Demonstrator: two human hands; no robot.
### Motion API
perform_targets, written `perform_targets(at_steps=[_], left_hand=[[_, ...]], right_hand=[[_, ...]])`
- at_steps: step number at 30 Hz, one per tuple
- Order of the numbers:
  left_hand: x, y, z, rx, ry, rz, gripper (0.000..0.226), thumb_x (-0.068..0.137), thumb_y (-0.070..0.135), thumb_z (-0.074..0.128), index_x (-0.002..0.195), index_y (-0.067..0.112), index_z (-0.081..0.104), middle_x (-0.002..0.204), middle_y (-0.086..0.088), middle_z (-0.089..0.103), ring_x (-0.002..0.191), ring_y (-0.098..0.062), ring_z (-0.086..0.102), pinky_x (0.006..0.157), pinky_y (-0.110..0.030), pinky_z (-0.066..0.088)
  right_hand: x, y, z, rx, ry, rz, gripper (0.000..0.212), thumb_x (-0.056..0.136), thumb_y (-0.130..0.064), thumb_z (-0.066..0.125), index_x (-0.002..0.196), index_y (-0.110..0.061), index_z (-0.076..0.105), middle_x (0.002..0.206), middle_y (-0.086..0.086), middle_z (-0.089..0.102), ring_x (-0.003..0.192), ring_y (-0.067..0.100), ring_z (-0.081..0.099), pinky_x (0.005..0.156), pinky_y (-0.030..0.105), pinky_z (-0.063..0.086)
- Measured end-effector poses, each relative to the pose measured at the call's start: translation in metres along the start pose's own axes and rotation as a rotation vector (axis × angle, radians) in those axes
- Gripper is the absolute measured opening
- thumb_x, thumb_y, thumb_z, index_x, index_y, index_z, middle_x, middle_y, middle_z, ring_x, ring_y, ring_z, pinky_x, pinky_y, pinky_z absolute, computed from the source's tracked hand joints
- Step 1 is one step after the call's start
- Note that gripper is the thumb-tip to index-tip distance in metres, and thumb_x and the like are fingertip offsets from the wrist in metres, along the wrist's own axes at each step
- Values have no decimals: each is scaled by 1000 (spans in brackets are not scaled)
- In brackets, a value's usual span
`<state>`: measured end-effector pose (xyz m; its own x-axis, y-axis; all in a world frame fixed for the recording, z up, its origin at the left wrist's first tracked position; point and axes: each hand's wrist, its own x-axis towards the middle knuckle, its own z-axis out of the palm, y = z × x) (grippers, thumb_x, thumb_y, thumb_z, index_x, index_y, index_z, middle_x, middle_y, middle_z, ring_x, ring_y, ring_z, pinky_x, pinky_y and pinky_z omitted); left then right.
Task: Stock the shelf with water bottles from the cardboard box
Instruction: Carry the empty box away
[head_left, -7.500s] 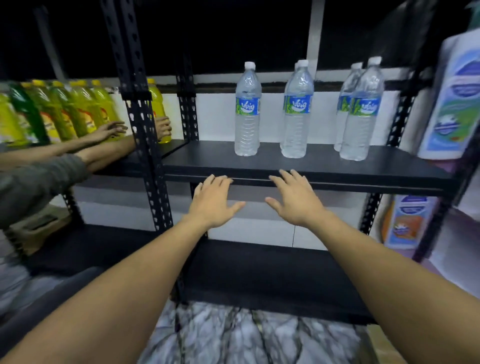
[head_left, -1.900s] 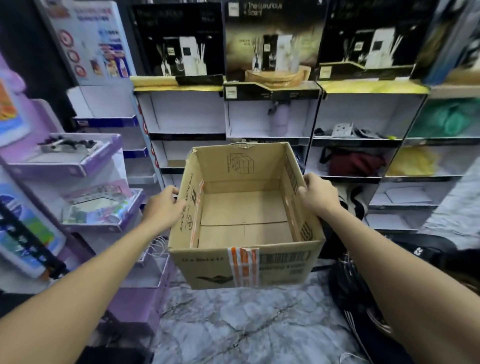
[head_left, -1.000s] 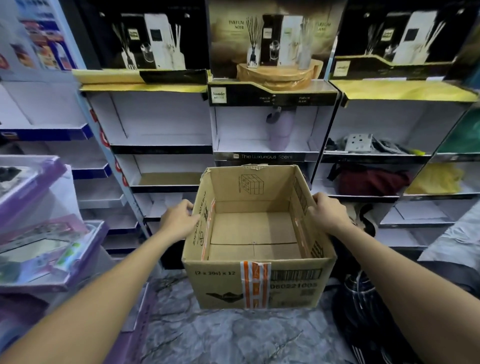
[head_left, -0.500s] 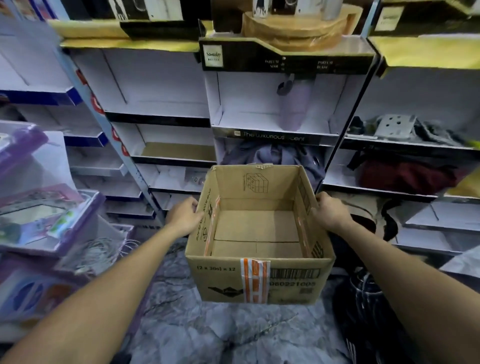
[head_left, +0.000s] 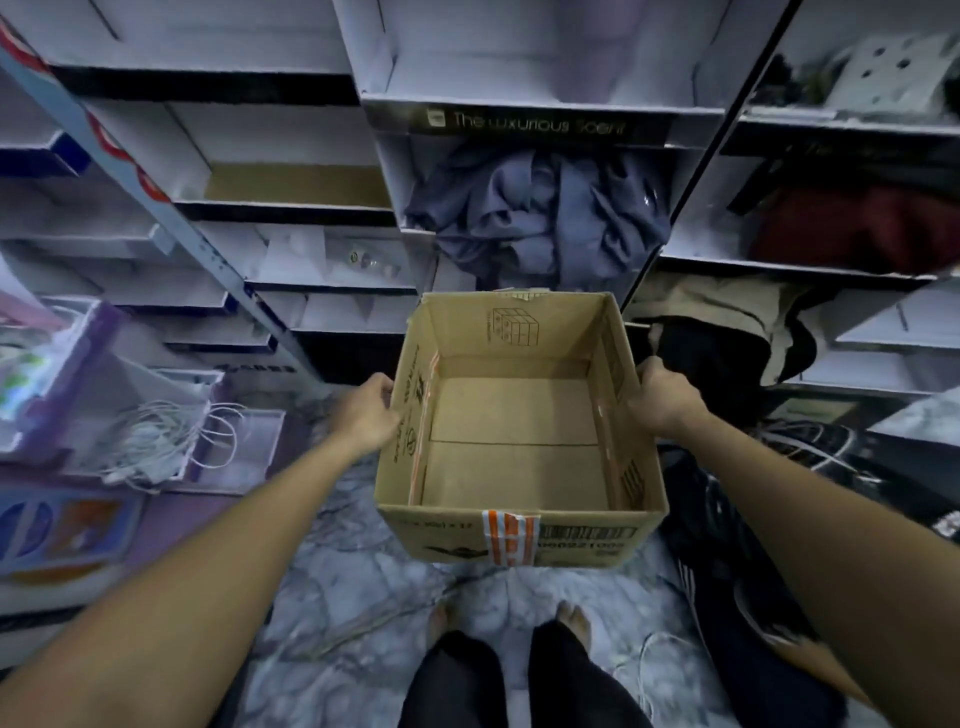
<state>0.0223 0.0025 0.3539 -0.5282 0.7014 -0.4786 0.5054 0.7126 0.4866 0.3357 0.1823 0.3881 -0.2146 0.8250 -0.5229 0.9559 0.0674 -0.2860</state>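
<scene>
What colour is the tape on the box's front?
Orange and white striped tape, head view.

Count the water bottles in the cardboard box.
0. The cardboard box, gripped by the left hand and right hand on its side walls, shows a bare floor; nothing inside could hide one.

The cardboard box (head_left: 447, 535) has come lower (bare feet (head_left: 571, 621) now in view).

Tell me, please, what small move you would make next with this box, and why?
Probably lower the cardboard box onto the marble floor ahead of the feet: the left hand and right hand grip its side walls, it looks held above the floor, and nothing lies inside it to unload.
</scene>
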Motion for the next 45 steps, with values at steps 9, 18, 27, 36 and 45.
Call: perform_targets(at_steps=[9, 18, 27, 36, 45], left_hand=[[74, -90, 117, 132, -80, -43, 30, 100, 18, 57, 130, 14, 57, 113, -14, 72, 99, -36, 67, 80, -43, 56], [159, -183, 254, 104, -170, -43, 42, 97, 9, 58, 137, 19, 54, 76, 3, 61, 64, -18, 56, 52, -31, 39], [220, -230, 344, 85, -73, -22, 41, 101, 10, 55, 140, 20, 51, 95, -1, 64, 83, -24, 63, 62, -34, 45], [239, -263, 420, -11, 14, -40, 61, 97, -1, 54, 154, 21, 42, 135, -13, 59, 115, -32, 61, 86, -30, 45], [228, -284, 426, 88, -21, 58, 67, 102, 10, 50, 161, 27, 25, 142, -7, 54, 85, -21, 64, 64, -31, 50]], right_hand=[[75, 26, 135, -59, -149, 109, 46, 100, -33, 54, 132, -4, 38, 130, 26, 59, 118, 45, 59, 92, 45, 47], [172, 86, 282, -74, -208, 160, 32, 104, -23, 44, 125, -1, 39, 120, 25, 62, 107, 42, 63, 79, 40, 46], [246, 125, 382, 2, -155, 130, 26, 101, -20, 51, 122, -8, 39, 114, 23, 62, 104, 42, 63, 91, 55, 52], [278, 167, 458, 67, -143, 81, 47, 98, -13, 57, 133, -21, 27, 102, 13, 65, 81, 32, 63, 70, 42, 53], [268, 175, 467, -131, -135, 12, 87, 100, -15, 51, 161, -18, -11, 83, 9, 61, 70, 26, 61, 65, 39, 51]])
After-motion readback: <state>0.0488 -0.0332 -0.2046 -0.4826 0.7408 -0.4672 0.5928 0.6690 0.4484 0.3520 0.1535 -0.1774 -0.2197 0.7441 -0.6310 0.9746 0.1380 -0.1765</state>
